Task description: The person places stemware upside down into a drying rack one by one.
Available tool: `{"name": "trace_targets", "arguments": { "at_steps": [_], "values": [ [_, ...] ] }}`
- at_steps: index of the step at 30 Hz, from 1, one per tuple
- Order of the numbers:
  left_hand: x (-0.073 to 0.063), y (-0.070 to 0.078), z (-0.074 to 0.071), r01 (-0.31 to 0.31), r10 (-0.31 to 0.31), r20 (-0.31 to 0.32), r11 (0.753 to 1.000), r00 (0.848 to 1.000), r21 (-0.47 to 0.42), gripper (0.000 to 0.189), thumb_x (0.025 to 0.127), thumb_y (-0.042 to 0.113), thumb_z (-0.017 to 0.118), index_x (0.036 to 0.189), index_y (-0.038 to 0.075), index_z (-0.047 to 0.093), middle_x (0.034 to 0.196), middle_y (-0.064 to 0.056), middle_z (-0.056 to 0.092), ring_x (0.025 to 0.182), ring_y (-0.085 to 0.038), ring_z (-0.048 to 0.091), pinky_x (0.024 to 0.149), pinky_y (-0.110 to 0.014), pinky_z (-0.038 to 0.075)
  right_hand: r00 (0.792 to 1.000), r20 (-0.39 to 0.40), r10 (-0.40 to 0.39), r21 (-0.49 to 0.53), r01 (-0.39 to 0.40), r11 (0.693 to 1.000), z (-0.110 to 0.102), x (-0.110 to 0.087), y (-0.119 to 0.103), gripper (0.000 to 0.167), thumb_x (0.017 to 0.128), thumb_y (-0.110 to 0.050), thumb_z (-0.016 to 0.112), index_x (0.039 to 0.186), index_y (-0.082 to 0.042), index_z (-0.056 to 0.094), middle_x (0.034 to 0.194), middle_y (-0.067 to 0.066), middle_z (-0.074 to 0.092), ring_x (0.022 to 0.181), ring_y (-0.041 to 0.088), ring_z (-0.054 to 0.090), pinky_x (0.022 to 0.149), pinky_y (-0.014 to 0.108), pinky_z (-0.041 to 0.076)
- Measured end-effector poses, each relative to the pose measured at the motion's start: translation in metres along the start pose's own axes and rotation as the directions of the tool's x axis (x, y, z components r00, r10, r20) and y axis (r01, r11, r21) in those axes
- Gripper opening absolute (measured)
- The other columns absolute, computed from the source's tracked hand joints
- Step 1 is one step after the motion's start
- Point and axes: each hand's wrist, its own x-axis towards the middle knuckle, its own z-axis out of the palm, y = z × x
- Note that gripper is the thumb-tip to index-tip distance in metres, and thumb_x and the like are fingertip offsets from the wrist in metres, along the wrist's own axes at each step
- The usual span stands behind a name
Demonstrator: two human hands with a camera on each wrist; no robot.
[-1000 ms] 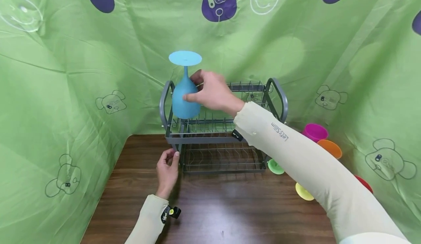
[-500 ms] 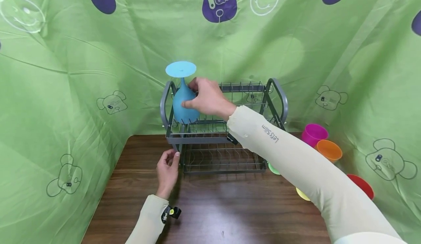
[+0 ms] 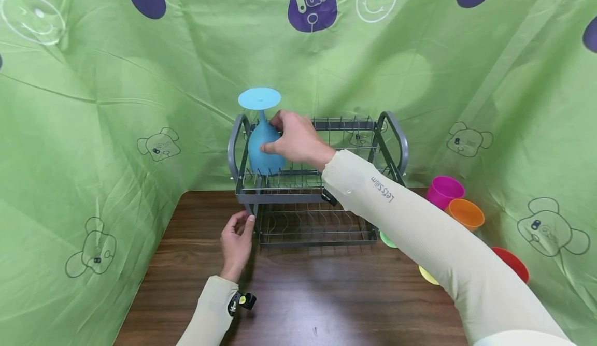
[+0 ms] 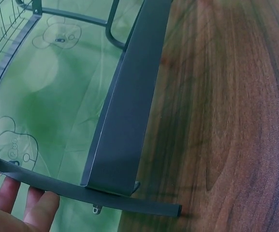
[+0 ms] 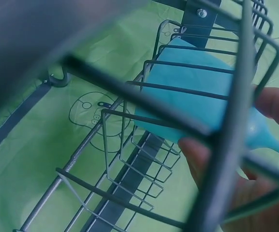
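Observation:
A blue goblet [image 3: 264,152] stands upside down at the left end of the dish rack's [image 3: 289,199] upper tier, foot on top. My right hand [image 3: 298,139] grips its bowl from the right, thumb on the near side. In the right wrist view the goblet [image 5: 187,87] shows behind the wires of the upper tier, its rim down among them. Lower down, my left hand [image 3: 238,240] holds the rack's front left leg. In the left wrist view, fingers [image 4: 42,208] curl round that grey metal leg [image 4: 57,186].
On the right of the wooden table [image 3: 298,294] are a magenta cup [image 3: 445,190], an orange cup [image 3: 466,214] and a red cup [image 3: 511,264]. Green [image 3: 388,239] and yellow [image 3: 429,275] pieces show partly behind the right sleeve. Green printed cloth [image 3: 205,51] surrounds the table.
My right hand has brought the goblet down into the upper tier, then shifted it slightly to the right. My left hand has stayed on the rack leg.

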Motion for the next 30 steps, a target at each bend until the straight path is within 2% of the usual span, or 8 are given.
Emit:
{"name": "trace_targets", "arguments": {
  "at_steps": [2,5,9,13,20,24,27,30],
  "values": [
    [-0.004,0.012,-0.001,-0.005,0.005,0.003,1.0,1.0,0.007,0.026,0.103,0.014,0.071,0.124,-0.001,0.071,0.118,-0.022,0.072,0.1,-0.007,0.066,0.086,-0.008,0.052,1.0,0.003,0.003,0.002,-0.003,1.0,0.0,-0.001,0.0,0.06,0.087,-0.032,0.089,0.134,-0.01,0.06,0.13,0.003,0.067,0.119,0.019,0.063,0.106,0.038,0.054],
    [-0.004,0.012,-0.002,-0.012,0.012,0.009,1.0,1.0,-0.004,0.026,0.103,0.016,0.071,0.122,-0.001,0.071,0.117,-0.021,0.072,0.099,-0.007,0.067,0.085,-0.009,0.053,1.0,0.001,0.0,0.0,0.0,1.0,0.0,-0.001,0.0,0.062,0.087,-0.033,0.09,0.136,-0.011,0.059,0.132,0.004,0.067,0.12,0.021,0.063,0.105,0.039,0.054],
    [0.001,-0.003,-0.003,-0.028,0.029,0.01,0.999,1.0,-0.039,0.027,0.101,0.024,0.075,0.121,0.005,0.073,0.115,-0.015,0.072,0.098,-0.004,0.066,0.085,-0.009,0.053,1.0,-0.001,0.006,-0.002,-0.006,1.0,-0.003,-0.004,-0.001,0.066,0.086,-0.035,0.089,0.14,-0.013,0.057,0.139,0.006,0.065,0.125,0.024,0.062,0.106,0.042,0.054],
    [0.0,-0.002,-0.003,-0.03,0.03,0.008,0.999,1.0,-0.028,0.028,0.101,0.024,0.075,0.122,0.006,0.072,0.115,-0.014,0.072,0.099,-0.005,0.065,0.086,-0.01,0.052,1.0,-0.005,0.02,0.007,-0.02,1.0,-0.009,-0.014,-0.004,0.07,0.088,-0.039,0.087,0.145,-0.016,0.054,0.146,0.006,0.06,0.133,0.025,0.057,0.108,0.043,0.052],
    [0.001,0.0,-0.003,-0.01,0.01,0.003,1.0,1.0,0.008,0.025,0.101,0.019,0.074,0.122,0.005,0.073,0.117,-0.018,0.073,0.1,-0.008,0.063,0.089,-0.015,0.051,0.999,-0.028,0.018,0.09,-0.015,0.996,-0.028,-0.049,-0.005,0.062,0.092,-0.045,0.083,0.143,-0.025,0.054,0.146,-0.003,0.059,0.135,0.018,0.057,0.11,0.043,0.051],
    [-0.005,0.019,-0.003,-0.009,0.009,0.012,1.0,1.0,0.011,0.024,0.102,0.012,0.072,0.122,-0.001,0.071,0.117,-0.023,0.072,0.101,-0.012,0.064,0.087,-0.012,0.051,0.999,-0.047,-0.011,0.086,0.015,0.996,-0.039,-0.074,0.002,0.056,0.093,-0.046,0.08,0.14,-0.027,0.057,0.144,-0.006,0.061,0.134,0.016,0.058,0.114,0.046,0.048],
    [-0.011,0.034,-0.005,-0.036,0.035,0.014,0.999,0.999,0.024,0.024,0.102,0.01,0.071,0.121,-0.004,0.071,0.116,-0.025,0.072,0.1,-0.013,0.065,0.085,-0.01,0.049,0.996,-0.084,-0.042,0.091,0.049,0.995,-0.05,-0.095,0.012,0.052,0.094,-0.044,0.079,0.138,-0.026,0.059,0.141,-0.009,0.062,0.132,0.015,0.059,0.115,0.047,0.048],
    [-0.012,0.035,-0.004,-0.045,0.045,0.006,0.999,0.999,0.016,0.023,0.102,0.008,0.071,0.12,-0.005,0.07,0.115,-0.026,0.071,0.1,-0.017,0.064,0.086,-0.012,0.049,0.99,-0.125,-0.059,0.12,0.074,0.99,-0.063,-0.118,0.023,0.048,0.096,-0.041,0.078,0.136,-0.023,0.06,0.139,-0.009,0.063,0.132,0.016,0.06,0.113,0.047,0.049]
  ]
}}
